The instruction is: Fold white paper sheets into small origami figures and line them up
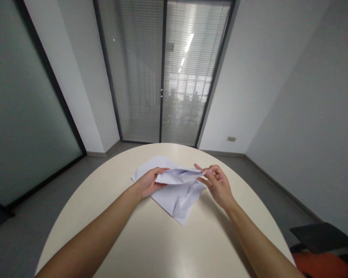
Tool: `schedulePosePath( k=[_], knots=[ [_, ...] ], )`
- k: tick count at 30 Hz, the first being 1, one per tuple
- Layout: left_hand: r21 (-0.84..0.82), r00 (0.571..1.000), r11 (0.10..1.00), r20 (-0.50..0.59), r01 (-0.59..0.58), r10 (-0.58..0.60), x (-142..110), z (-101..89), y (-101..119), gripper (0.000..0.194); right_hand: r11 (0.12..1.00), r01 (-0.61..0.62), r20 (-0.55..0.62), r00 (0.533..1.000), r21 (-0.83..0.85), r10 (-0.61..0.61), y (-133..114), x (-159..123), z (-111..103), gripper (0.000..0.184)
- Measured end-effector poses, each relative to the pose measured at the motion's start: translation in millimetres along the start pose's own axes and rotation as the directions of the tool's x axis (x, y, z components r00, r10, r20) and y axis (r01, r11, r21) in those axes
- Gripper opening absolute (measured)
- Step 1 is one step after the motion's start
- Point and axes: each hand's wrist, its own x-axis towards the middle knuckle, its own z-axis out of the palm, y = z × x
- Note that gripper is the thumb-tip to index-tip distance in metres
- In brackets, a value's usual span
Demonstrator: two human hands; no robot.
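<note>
A folded white paper piece (pixel 179 175) is held a little above the table between both hands. My left hand (pixel 149 183) pinches its left end with thumb over fingers. My right hand (pixel 216 183) pinches its right tip between thumb and forefinger. Beneath them lie creased white paper sheets (pixel 176 199) on the round cream table (pixel 150 243), some of them hidden behind my left hand.
The table's far edge curves just beyond the papers. A dark chair armrest (pixel 321 236) and an orange seat (pixel 327 266) sit at the lower right. Glass doors with blinds (pixel 162 77) stand ahead; grey floor surrounds the table.
</note>
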Motion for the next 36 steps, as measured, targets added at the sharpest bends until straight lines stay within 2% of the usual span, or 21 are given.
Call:
schedulePosePath(
  k=[3,6,10,12,14,16,19,24,27,30,33,36],
  knots=[
    [-0.015,0.999,0.999,0.008,0.04,-0.04,0,-0.5,0,0.025,0.999,-0.024,0.044,0.999,0.032,0.023,-6,-1,2,0.036],
    [0.046,0.998,0.998,0.034,0.046,-0.048,-1,-0.6,0,0.028,1.0,-0.026,0.062,0.998,-0.01,0.026,-6,-2,2,0.035],
    [0.221,0.989,0.97,0.128,-0.097,0.07,-9,3.7,-3,0.03,0.999,0.008,0.041,0.999,-0.052,-0.006,2,-2,2,0.034],
    [0.317,0.976,0.936,0.201,-0.15,0.089,-13,7.9,-5,0.035,0.998,-0.006,0.038,0.999,-0.069,0.008,7,-2,2,0.035],
    [0.414,0.968,0.888,0.223,-0.203,0.117,-14,11.6,-7,0.041,0.996,-0.037,0.042,0.998,-0.079,0.04,11,-2,2,0.035],
    [0.481,0.965,0.839,0.175,-0.255,0.194,-12,13.7,-10,0.042,0.995,-0.02,0.051,0.998,-0.098,0.026,14,-2,2,0.034],
    [0.531,0.97,0.815,0.064,-0.232,0.234,-8,13.3,-12,0.035,0.976,0.106,0.071,0.993,-0.188,-0.094,16,-1,1,0.033],
    [0.573,0.952,0.785,-0.028,-0.235,0.305,-3,9.2,-8,0.038,0.879,0.248,0.135,0.968,-0.406,-0.211,22,-1,-1,0.033],
    [0.667,0.934,0.704,-0.034,-0.244,0.355,-2,7.8,-6,0.033,0.767,0.308,0.142,0.95,-0.563,-0.277,24,-4,-4,0.035],
    [0.765,0.915,0.584,0.019,-0.272,0.402,-2,8.0,-5,0.031,0.53,0.442,0.306,0.894,-0.724,-0.328,22,-5,-9,0.034],
    [0.815,0.922,0.508,0.081,-0.28,0.378,-1,8.2,-7,0.032,0.297,0.543,0.468,0.835,-0.785,-0.289,18,-5,-14,0.033],
    [0.826,0.925,0.487,0.102,-0.283,0.365,1,5.7,-8,0.033,0.209,0.596,0.547,0.799,-0.775,-0.251,15,-3,-17,0.028]
  ],
)
